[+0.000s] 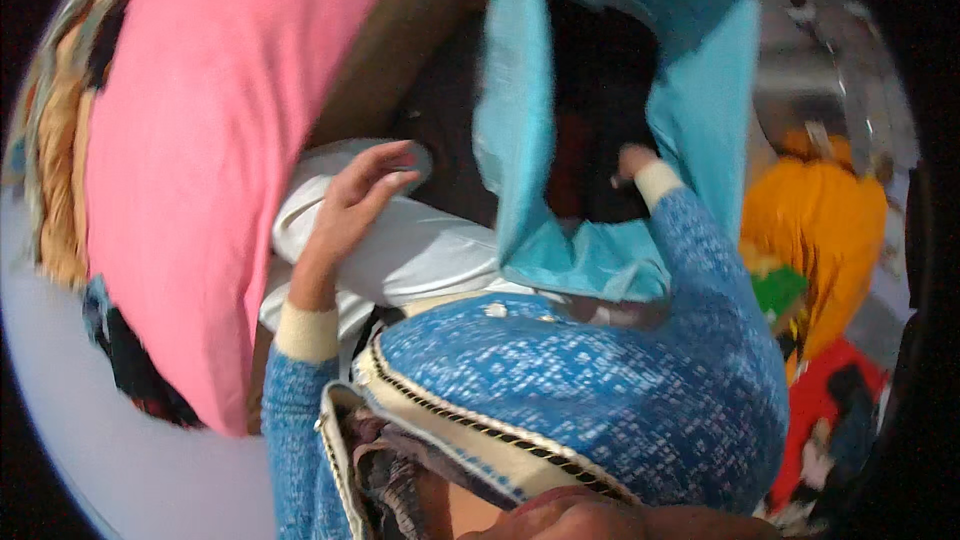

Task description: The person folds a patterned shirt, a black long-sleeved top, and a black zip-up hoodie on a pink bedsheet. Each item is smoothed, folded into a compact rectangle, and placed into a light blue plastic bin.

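My left hand (364, 195) is raised over my white-trousered leg, beside a large pink cloth (187, 165). Its fingers are apart and nothing is in them. Before me on the right stands a turquoise fabric bag or bin (521, 127), its wide mouth facing up and its inside dark. My right hand (637, 161) reaches into that mouth, close to the right wall. Its fingers look curled, but blur and shadow hide whether they hold anything.
Orange cloth (817, 217) lies at the right, with a green item (784, 291) beside it and red cloth (825, 405) nearer me. At the far left hang tan folds of fabric (56, 180). A dark brown surface (405, 37) runs between the pink cloth and the bag.
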Available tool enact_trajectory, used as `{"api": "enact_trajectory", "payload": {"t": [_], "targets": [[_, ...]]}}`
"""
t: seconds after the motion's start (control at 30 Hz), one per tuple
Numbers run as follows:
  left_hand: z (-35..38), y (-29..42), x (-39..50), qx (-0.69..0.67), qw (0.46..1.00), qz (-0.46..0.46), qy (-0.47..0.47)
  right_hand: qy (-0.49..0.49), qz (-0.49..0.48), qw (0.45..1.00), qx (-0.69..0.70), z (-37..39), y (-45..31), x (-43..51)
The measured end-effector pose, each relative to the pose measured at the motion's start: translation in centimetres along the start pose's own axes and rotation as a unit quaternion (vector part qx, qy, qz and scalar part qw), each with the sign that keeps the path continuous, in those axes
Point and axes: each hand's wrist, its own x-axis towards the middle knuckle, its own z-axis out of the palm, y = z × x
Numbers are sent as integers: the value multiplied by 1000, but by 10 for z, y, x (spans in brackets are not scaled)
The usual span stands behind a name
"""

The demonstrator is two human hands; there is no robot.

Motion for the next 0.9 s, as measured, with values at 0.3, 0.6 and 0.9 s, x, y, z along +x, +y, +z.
{"api": "enact_trajectory", "payload": {"t": [0.3, 0.6, 0.9], "targets": [[-19, -22, -84, -135, 988, 76, 17, -87, -16, 996, -34, 117, 0, 56], [-157, -61, -201, 305, 817, 72, 484, 233, -240, 935, 118, -87, 23, 73], [-216, -137, -316, 446, 672, -189, 559, 438, -508, 694, 264, -265, -211, -214]]}}
